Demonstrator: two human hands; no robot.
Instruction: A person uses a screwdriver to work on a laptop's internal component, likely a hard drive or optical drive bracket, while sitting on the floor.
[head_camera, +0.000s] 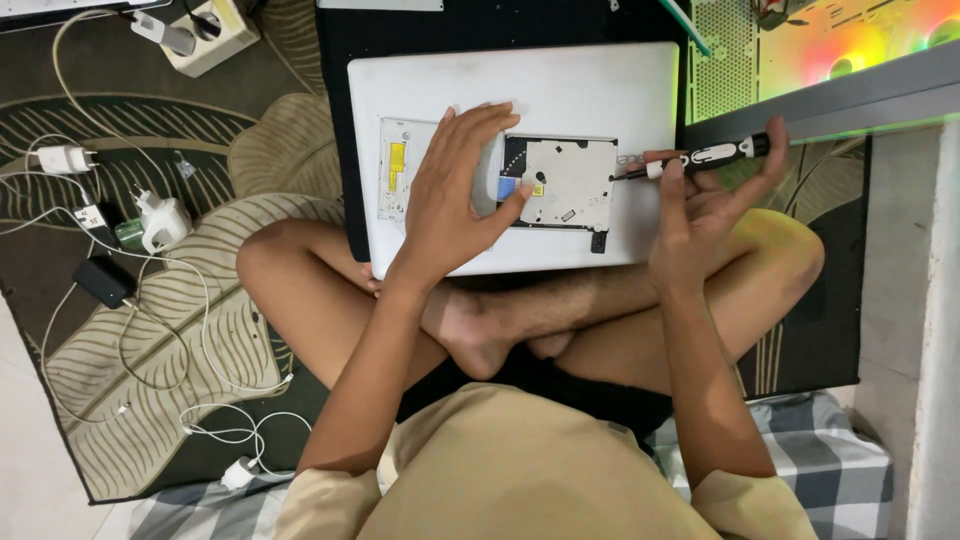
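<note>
A white closed laptop (560, 80) rests on my crossed legs. On it lies a slim optical drive (565, 185) with a bare metal top and a black underside part. My left hand (465, 185) presses down on the drive's left half, fingers spread over it. My right hand (715, 190) holds a black and white screwdriver (700, 157), its tip touching the drive's right edge.
A leaf-patterned rug (180, 330) lies to the left with white chargers (160, 222), cables (200, 300), a black adapter (103, 281) and a power strip (205, 30). At upper right stands a lit computer case (840, 45) beside a grey ledge (860, 90). A checked cloth (830, 460) is under me.
</note>
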